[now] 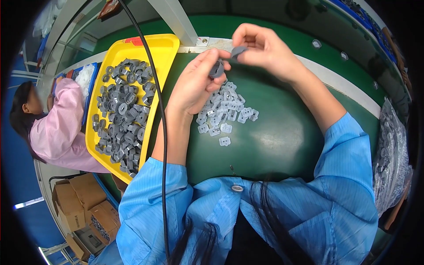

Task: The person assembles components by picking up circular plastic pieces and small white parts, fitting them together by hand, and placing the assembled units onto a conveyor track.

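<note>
My left hand (198, 79) is closed on a dark grey ring-shaped plastic part (216, 69), pinched between thumb and fingers. Close beside it, my right hand (260, 48) grips a second dark grey plastic piece (238, 52) with a curved edge. The two pieces are held near each other, apparently apart. Below my hands lies a loose pile of small light grey, translucent plastic parts (229, 104) on the green work surface (282, 137). To the left, a yellow tray (165, 46) holds many more dark grey ring-shaped parts (123, 108).
A black cable (162, 115) hangs down between the tray and my left arm. At the far left a person in pink (59, 123) sits by a blue tray (92, 90) with white pieces. Cardboard boxes (81, 198) stand lower left; plastic-bagged parts (391, 154) lie at right.
</note>
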`<state>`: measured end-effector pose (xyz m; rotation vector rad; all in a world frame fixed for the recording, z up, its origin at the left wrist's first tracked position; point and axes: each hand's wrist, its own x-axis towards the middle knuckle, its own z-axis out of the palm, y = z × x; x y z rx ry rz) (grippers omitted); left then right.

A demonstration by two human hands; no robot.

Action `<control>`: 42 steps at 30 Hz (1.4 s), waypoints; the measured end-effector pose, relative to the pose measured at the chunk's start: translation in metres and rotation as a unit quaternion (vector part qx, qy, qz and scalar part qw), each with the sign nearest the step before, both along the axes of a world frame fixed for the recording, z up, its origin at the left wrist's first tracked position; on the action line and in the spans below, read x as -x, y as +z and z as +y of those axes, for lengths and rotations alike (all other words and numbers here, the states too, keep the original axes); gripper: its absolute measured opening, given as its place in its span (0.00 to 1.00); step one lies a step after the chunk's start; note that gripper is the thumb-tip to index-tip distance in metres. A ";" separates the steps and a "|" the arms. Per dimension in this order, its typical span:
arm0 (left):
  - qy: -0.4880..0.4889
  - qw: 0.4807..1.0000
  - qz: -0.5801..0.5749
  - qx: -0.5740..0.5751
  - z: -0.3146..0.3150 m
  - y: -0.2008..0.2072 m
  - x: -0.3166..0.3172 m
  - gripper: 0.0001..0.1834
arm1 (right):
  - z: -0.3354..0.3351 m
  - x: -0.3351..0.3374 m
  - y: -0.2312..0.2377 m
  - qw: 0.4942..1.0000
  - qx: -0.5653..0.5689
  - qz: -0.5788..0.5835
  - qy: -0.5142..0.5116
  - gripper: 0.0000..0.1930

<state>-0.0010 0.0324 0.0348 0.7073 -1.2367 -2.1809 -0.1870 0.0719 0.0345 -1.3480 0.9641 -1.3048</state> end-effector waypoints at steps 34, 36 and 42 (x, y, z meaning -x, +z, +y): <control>0.179 0.946 -0.122 0.240 -0.008 -0.020 -0.009 0.21 | 0.011 0.002 0.010 0.837 -0.011 0.545 -0.036 0.13; 0.178 0.945 -0.118 0.250 -0.009 -0.024 -0.008 0.21 | 0.009 0.011 0.007 0.850 0.012 0.524 -0.051 0.14; 0.117 0.957 -0.136 0.228 -0.005 -0.022 -0.003 0.23 | 0.002 0.017 -0.004 0.853 0.096 0.502 -0.108 0.10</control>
